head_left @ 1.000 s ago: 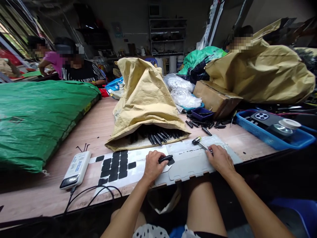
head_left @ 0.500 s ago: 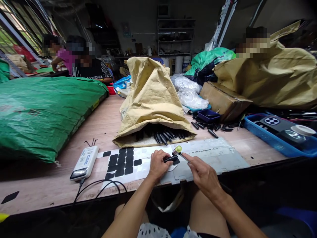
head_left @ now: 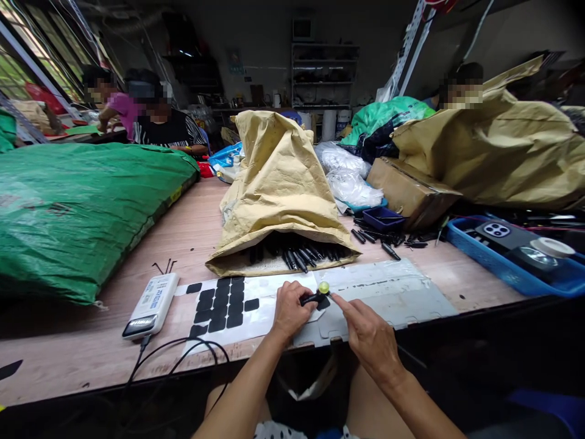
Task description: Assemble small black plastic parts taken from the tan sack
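Observation:
My left hand (head_left: 290,310) is closed round a black pen-like tube (head_left: 309,299), its end pointing right over the work surface. In my right hand (head_left: 371,334) is a small hammer (head_left: 324,287) with a round yellow-green head; my index finger stretches along its handle, most of which is hidden. The hammer head is at the right end of the tube; whether they touch I cannot tell. Just below lies a black rounded-square pad (head_left: 324,303) on the grey board (head_left: 379,292). Left of my hands, a white sheet (head_left: 265,305) carries several more black pads (head_left: 220,305).
A tan sack (head_left: 278,195) opens towards me with black tubes (head_left: 299,259) in its mouth. A green sack (head_left: 91,213) and a white power bank (head_left: 150,305) with cables are left. Right are loose tubes (head_left: 390,251), a cardboard box (head_left: 411,189) and a blue tray (head_left: 493,256). Other people sit behind.
The hammer head has come down and slightly left onto or close to the tube's end. My left hand keeps hold of the tube. The view has shifted slightly.

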### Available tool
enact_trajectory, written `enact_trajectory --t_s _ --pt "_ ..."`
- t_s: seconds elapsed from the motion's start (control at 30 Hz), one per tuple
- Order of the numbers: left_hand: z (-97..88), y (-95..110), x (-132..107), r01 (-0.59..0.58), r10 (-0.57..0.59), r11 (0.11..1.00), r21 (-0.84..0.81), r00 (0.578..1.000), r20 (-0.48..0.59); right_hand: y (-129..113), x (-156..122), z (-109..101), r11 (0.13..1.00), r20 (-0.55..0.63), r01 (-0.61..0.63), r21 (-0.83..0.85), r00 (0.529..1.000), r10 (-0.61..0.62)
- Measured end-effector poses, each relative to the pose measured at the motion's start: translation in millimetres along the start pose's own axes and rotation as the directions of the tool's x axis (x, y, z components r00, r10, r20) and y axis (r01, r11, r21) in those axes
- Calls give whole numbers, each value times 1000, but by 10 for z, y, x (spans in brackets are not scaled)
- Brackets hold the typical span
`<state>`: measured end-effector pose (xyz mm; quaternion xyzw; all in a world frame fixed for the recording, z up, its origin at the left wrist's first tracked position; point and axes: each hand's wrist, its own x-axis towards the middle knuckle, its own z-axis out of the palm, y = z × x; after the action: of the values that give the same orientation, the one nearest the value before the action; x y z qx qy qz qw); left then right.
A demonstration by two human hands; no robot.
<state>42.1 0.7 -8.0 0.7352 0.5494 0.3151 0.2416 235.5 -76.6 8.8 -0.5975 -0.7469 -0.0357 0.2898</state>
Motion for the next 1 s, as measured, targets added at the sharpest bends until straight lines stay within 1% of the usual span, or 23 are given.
enact_trajectory --t_s 0.07,0.17,0.23,0.33,0.4,0.47,0.5,0.57,0.63,0.67,0.7,0.73,0.8,0.83,0.9,1.0 --pt "-5 0 2 5 -5 1000 7 1000 9 52 2 13 1000 6 -8 22 1000 8" --pt "-35 9 9 7 -8 1000 7 999 44 242 68 -33 993 -63 -117 2 991 117" --pt "-62 18 12 1 0 1000 -14 998 58 470 142 -97 976 -116 -200 -88 975 189" --pt "-91 28 7 -16 20 999 -51 998 64 916 233 -165 924 -145 -278 -262 958 247" --pt "-94 25 -1 -21 25 998 -62 998 64 1189 261 -172 887 -159 -319 -335 947 281" --pt "-88 15 -9 -25 29 997 -69 998 60 1348 280 -159 870 -156 -335 -362 942 297" --pt "-83 9 -13 -26 30 997 -73 998 58 1365 293 -148 867 -161 -339 -366 940 300" --pt "-77 0 -18 -28 33 996 -80 998 57 1259 334 -125 880 -173 -322 -349 945 278" --pt "-76 -2 -22 -34 39 996 -77 997 60 993 392 -92 936 -128 -223 -274 973 194" --pt "-78 1 -24 -40 44 997 -71 997 62 825 421 -69 975 -50 -114 -190 993 106" --pt "-80 4 -25 -47 51 997 -61 997 65 653 447 -41 996 47 -2 -90 999 6" --pt "-82 8 -26 -55 59 997 -51 996 68 488 467 -8 998 119 63 -14 991 -61" --pt "-83 12 -27 -69 71 997 -32 995 70 227 487 68 990 205 134 36 969 -139" --pt "-81 10 -26 -74 76 997 -25 994 73 142 488 108 989 219 145 29 965 -147" --pt "-73 1 -22 -82 83 997 -12 993 82 59 479 177 989 215 151 -6 966 -146" --pt "-59 -20 -12 -98 96 995 16 990 105 70 467 238 987 189 157 -17 970 -151"
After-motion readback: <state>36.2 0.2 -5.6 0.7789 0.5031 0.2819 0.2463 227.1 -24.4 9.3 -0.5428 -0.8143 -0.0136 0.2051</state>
